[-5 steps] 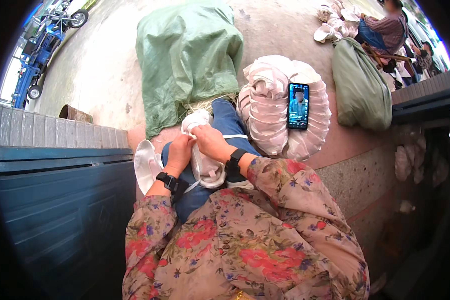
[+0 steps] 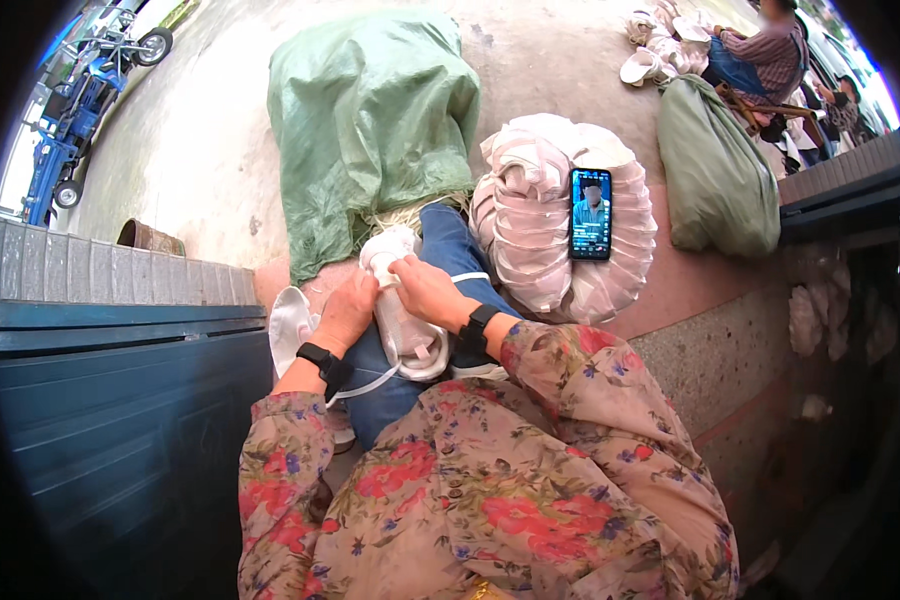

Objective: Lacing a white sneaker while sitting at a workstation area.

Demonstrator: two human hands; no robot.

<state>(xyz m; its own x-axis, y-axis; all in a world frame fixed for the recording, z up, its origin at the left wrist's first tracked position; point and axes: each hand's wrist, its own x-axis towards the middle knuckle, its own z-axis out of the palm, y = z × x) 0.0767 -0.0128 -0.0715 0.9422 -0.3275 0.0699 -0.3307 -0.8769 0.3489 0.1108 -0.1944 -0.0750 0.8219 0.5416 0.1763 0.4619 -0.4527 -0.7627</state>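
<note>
A white shoe upper [image 2: 410, 338] lies lengthwise over my blue-jeaned legs, its narrower end pointing away from me. My left hand [image 2: 347, 312] pinches the left edge near that far end, fingertips closed. On the opposite edge, my right hand [image 2: 433, 296] grips with bent fingers pressed together. Whether a lace end is between the fingertips is too small to tell. A thin white lace [image 2: 373, 386] curves from the upper's near end toward my left wrist. Another white strip [image 2: 470, 276] crosses my right leg. Beside my left hand, a second white upper [image 2: 288, 326] is partly covered.
A coiled bundle of nested pale uppers [image 2: 535, 235] sits to the right, a phone [image 2: 591, 215] on it. Green sacking [image 2: 370, 120] lies ahead; a full green sack [image 2: 715, 170] stands farther right. A person [image 2: 765, 60] sits beyond. Blue panels [image 2: 120, 430] flank my left.
My left hand has moved slightly left and down, a little farther from my right. The lace near my left wrist now bows out in a wider curve.
</note>
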